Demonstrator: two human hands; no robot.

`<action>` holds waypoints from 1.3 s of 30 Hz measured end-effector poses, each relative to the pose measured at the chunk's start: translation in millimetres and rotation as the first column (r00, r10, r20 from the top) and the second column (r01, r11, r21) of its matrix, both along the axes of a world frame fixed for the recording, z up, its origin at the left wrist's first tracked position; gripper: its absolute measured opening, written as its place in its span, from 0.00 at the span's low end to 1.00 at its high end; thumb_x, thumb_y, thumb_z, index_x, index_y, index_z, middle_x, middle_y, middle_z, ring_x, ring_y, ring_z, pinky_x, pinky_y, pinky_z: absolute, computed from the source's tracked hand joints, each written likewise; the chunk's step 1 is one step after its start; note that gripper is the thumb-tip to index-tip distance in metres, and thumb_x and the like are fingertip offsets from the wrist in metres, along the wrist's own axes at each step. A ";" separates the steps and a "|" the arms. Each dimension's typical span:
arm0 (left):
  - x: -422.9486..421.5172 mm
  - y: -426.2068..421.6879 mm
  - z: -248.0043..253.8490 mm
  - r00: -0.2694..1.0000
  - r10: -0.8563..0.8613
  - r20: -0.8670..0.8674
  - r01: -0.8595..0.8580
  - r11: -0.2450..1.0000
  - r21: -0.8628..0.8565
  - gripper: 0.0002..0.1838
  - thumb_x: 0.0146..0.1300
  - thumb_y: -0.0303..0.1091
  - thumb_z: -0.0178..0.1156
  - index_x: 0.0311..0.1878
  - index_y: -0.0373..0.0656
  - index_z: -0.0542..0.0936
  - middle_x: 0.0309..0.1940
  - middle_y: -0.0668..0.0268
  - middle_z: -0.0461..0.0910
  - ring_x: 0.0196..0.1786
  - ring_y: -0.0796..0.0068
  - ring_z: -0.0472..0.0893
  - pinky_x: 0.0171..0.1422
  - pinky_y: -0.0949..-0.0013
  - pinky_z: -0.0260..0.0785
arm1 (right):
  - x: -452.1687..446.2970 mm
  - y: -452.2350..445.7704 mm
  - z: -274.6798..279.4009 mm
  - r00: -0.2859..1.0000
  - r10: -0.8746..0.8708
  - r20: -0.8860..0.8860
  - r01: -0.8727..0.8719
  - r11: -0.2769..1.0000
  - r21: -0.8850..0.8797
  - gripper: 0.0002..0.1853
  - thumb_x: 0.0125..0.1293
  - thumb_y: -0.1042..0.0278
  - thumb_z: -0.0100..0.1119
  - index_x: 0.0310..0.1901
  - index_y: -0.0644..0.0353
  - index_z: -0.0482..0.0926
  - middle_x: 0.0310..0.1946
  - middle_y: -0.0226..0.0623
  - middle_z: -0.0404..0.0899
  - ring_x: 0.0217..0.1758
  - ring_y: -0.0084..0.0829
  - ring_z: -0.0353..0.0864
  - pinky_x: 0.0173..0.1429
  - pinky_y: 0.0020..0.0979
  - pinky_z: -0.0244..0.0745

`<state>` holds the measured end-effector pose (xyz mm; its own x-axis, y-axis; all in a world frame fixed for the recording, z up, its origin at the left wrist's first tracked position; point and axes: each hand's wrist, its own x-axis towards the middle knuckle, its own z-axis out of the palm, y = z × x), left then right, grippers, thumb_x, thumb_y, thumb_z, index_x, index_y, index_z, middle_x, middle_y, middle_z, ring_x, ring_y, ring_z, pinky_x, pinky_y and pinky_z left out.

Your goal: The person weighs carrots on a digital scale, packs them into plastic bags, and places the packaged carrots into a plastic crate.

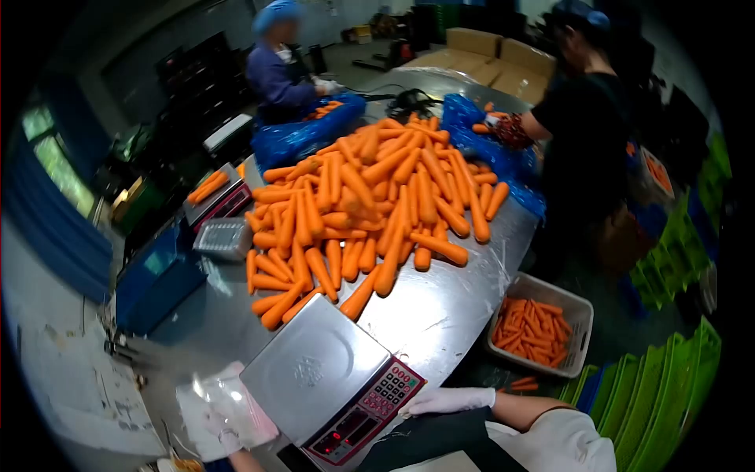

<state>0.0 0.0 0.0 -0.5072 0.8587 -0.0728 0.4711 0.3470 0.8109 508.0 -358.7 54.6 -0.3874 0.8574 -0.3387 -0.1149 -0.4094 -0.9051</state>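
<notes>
A digital scale (pixel 318 366) with a bare metal plate and a red-framed keypad stands in front of me. My right hand (pixel 444 400), in a white glove, rests by the keypad's right edge with fingers stretched out, holding nothing I can see. At the lower left, my gloved left hand (pixel 226 431) is at a stack of clear plastic bags (pixel 250 409); its fingers blend into the plastic, so its grip is unclear. Beyond the scale, a large heap of carrots (pixel 370 197) covers the middle of the metal table (pixel 440 315).
A crate (pixel 582 322) of carrots stands on the floor at right, near stacked green crates (pixel 661 377). Another scale (pixel 224 197) holds carrots beside a clear plastic tray (pixel 223 239). Two co-workers (pixel 279 75) (pixel 586 134) stand across the table near blue plastic bags (pixel 303 140).
</notes>
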 end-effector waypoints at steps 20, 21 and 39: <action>342.0 -201.1 107.2 0.434 -0.804 -0.406 0.890 0.453 0.055 0.12 0.44 0.32 0.67 0.32 0.40 0.79 0.49 0.50 0.73 0.53 0.52 0.71 0.58 0.59 0.64 | 237.4 83.4 -66.4 0.200 -0.920 0.336 0.797 0.352 0.490 0.21 0.55 0.71 0.56 0.51 0.68 0.72 0.38 0.44 0.77 0.41 0.43 0.76 0.49 0.35 0.71; 350.3 -208.7 129.7 0.494 -0.834 -0.246 0.865 0.500 0.040 0.12 0.51 0.33 0.64 0.38 0.38 0.79 0.53 0.51 0.72 0.56 0.57 0.71 0.59 0.62 0.64 | 229.4 82.8 -60.4 0.245 -0.908 0.341 0.782 0.393 0.484 0.21 0.55 0.71 0.56 0.51 0.68 0.72 0.38 0.44 0.77 0.41 0.43 0.76 0.49 0.35 0.71; 435.6 -335.2 306.1 -0.935 -0.280 0.219 -0.094 0.788 0.608 0.40 0.66 0.44 0.51 0.68 0.32 0.43 0.61 0.31 0.54 0.61 0.37 0.65 0.62 0.41 0.61 | 177.6 73.5 -55.8 0.172 -0.747 0.643 0.394 0.650 0.650 0.24 0.55 0.68 0.59 0.54 0.65 0.71 0.47 0.47 0.74 0.50 0.42 0.73 0.56 0.36 0.65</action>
